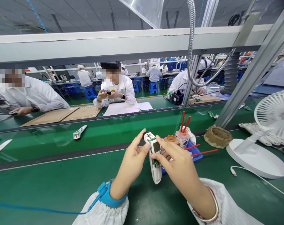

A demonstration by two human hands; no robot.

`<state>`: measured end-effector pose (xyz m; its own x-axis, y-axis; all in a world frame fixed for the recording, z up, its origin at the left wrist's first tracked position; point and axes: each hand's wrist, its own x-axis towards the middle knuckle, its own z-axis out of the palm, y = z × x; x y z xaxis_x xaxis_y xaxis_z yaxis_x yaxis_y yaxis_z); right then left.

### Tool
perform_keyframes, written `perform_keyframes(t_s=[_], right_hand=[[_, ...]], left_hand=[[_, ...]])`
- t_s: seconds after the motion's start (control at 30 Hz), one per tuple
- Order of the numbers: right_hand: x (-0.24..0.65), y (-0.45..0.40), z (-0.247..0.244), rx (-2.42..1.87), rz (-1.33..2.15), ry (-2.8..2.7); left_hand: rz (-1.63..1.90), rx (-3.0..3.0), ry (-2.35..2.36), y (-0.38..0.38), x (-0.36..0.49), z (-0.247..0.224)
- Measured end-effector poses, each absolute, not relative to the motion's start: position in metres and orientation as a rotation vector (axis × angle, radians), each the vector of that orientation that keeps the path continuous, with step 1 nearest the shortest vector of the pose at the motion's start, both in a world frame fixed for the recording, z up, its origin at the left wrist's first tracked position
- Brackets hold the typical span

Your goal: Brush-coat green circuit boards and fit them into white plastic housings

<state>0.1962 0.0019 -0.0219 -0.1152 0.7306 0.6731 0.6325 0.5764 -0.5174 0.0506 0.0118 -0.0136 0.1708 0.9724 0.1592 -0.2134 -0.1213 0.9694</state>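
Note:
Above the green bench, my left hand (135, 156) grips a white handheld device casing (156, 173) along its left side, thumb and fingers closed on it. The casing is long, tilted, and its inside faces me. A green circuit board with a small dark screen (156, 147) sits at its upper part. My right hand (177, 159) pinches that board between thumb and fingers at the right side. Whether the board is fully seated in the casing I cannot tell. A blue wrist strap (114, 195) with a cord is round my left wrist.
Behind my right hand stand a bottle with red sticks (183, 137) and a blue tray (196, 153). Further right are a brown round container (217, 136) and a white fan (256, 156) with its cable. White casings (80, 132) lie on the green conveyor belt (50, 143). Co-workers sit across it.

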Motion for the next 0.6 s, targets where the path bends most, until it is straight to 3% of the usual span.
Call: perform_keyframes(t_s=[0.6], right_hand=[[0.194, 0.008, -0.028, -0.995, -0.098, -1.882]], left_hand=[[1.326, 1.197, 0.903, 0.008, 0.061, -0.013]])
